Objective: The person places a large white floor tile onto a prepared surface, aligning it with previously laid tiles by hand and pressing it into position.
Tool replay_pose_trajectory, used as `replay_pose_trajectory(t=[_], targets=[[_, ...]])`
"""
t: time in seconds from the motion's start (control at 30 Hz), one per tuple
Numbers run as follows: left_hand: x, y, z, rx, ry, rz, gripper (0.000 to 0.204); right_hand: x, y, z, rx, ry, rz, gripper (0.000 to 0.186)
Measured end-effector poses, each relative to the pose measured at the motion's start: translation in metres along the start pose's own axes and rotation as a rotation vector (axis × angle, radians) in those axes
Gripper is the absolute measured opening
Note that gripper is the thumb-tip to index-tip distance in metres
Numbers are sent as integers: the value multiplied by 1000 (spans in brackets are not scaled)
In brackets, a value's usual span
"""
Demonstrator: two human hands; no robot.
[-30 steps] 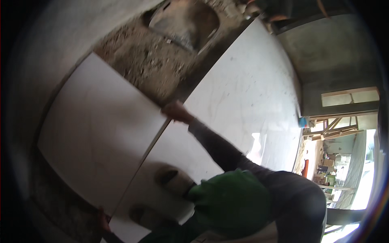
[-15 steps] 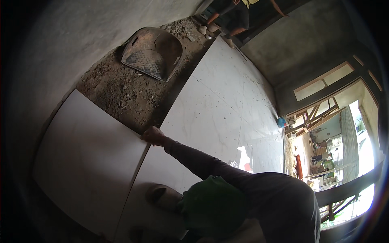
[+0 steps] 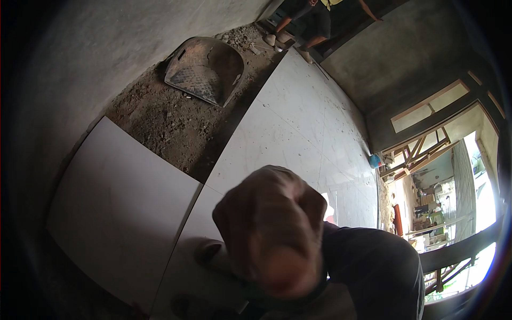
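My right hand (image 3: 269, 224) is raised close in front of me, above the floor tiles. Its fingers are curled in and somewhat blurred; whether anything is inside them is hidden. The dark grey sleeve (image 3: 368, 261) of that arm comes in from the lower right. My left hand is out of sight. Below lies a large pale tile (image 3: 117, 197) at the left, next to a tile (image 3: 200, 221) partly covered by my right hand. A narrow dark joint separates the two. A shadowed foot (image 3: 207, 250) rests on the second tile.
Bare rubble and soil (image 3: 160, 125) lies between the wall (image 3: 69, 80) and the laid tile floor (image 3: 282, 128). A worn dark scoop-like pan (image 3: 205, 69) sits on it. A person's legs (image 3: 318, 26) stand at the far end. A blue bucket (image 3: 375, 161) is by the bright opening.
My right hand has left the tile corner beside the soil and come up close to me. It now covers the green rounded shape seen before. The tiles look unmoved.
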State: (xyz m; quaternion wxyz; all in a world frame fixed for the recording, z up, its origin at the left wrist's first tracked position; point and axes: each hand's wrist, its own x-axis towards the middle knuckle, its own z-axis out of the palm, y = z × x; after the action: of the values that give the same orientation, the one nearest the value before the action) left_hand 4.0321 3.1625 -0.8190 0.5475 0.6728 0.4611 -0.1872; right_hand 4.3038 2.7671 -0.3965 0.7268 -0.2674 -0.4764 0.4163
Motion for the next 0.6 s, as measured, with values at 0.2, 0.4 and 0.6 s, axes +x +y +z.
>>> replay_pose_trajectory(t=[0.2,0.4,0.6], targets=[[-5,0,-2,11,8,-12,44,24,-10,19,5,-121,-64,68],[-9,1,-4,22,14,-20,45,29,-13,23,-19,-139,-80,71],[-21,-2,-14,44,26,-28,46,29,-12,17,-36,-122,-115,74]])
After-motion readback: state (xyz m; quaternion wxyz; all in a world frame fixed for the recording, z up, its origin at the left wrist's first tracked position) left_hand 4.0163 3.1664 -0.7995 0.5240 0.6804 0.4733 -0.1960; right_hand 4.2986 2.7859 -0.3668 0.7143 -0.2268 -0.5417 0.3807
